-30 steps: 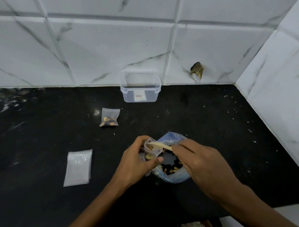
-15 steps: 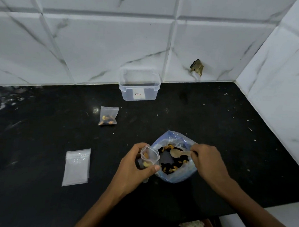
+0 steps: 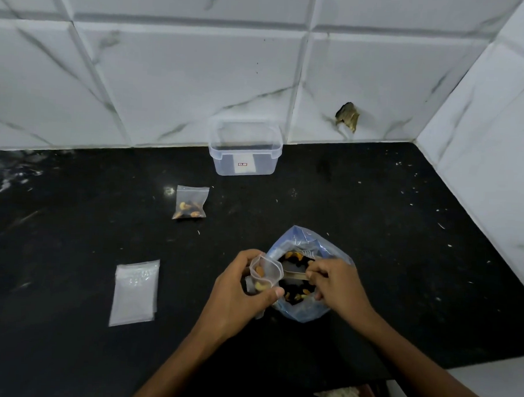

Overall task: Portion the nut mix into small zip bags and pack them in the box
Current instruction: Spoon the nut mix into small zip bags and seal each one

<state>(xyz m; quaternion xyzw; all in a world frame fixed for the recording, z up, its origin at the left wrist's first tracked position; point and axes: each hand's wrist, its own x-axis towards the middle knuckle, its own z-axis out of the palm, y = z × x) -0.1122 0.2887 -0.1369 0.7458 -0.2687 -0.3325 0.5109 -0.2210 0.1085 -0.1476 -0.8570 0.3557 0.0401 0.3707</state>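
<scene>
nearest the camera, the left hand curls round a small zip bag and pinches it, thumb across the front, its mouth held open and turned toward the right; a few nuts already sit inside. just beside it, touching or nearly so, the right hand pinches the handle of a small spoon between thumb and fingertips, the spoon's long axis lying roughly level and pointing left, its tip at the small bag's mouth. under both hands stands the big blue bag of nut mix, open upward, so anything that slips should fall back into it. the move ahead seems to turn on that short leftward line from spoon to mouth: the right hand is the one to travel, the left only steadies. to the left on the black counter lies a flat stack of empty zip bags, well apart. farther back rests one filled zip bag, lying flat. farthest, against the tiled wall, the clear box stands open, with bare counter between it and the hands, so the reach to it looks unobstructed; the counter's front edge is near the forearms.
</scene>
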